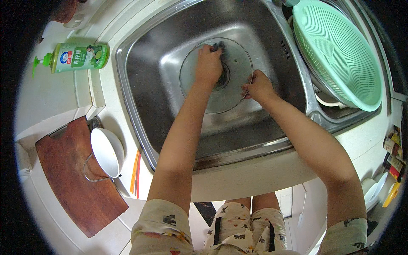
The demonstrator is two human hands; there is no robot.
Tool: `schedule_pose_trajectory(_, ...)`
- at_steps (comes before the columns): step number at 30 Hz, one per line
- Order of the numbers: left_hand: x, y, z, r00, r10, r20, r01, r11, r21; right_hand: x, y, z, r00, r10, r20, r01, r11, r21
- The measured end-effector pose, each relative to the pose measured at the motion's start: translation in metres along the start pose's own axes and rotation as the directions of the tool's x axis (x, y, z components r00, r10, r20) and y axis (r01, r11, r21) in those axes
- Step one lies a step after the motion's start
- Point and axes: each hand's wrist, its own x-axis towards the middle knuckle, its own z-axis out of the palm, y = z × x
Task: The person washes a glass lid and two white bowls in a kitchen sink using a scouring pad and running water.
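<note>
A round glass pot lid (236, 95) with a thin metal rim is held over the drain of a stainless steel sink (153, 124). My right hand (259, 86) grips the lid's rim at its right side. Over the upper left part of the lid, my left hand (208, 65) is closed on a small dark item (217, 47), perhaps a scrubber or the lid's knob; blur keeps me from telling which. The drain shows through the glass beside my left wrist.
Right of the basin, a mint green plastic colander (338, 54) leans over a metal bowl. At the left are a green dish soap pump bottle (79, 57), a white bowl (106, 153), a wooden cutting board (76, 178) and orange and red chopsticks (136, 173).
</note>
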Motion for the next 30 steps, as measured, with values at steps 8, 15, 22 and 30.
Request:
schedule_pose_trajectory(8,-0.022,0.042,-0.018,0.967,0.245,0.061,-0.222,0.94,-0.261,0.007,-0.002,0.003,0.991,0.044,-0.124,-0.02,0.982,0.185)
schedule_pose_trajectory(15,-0.089,0.04,-0.068,0.839,0.327,0.435,-0.186,0.923,-0.336,-0.004,-0.017,0.0,0.979,0.201,-0.04,-0.184,0.947,0.263)
schedule_pose_trajectory(22,-0.107,-0.031,-0.068,0.864,-0.069,0.499,0.043,0.997,0.063,-0.006,-0.01,0.0,0.995,0.07,-0.074,-0.072,0.997,-0.026)
schedule_pose_trajectory(30,-0.035,-0.066,-0.037,0.954,-0.136,0.267,0.099,0.984,0.149,-0.011,-0.017,0.001,0.999,0.004,-0.052,-0.01,0.993,-0.114)
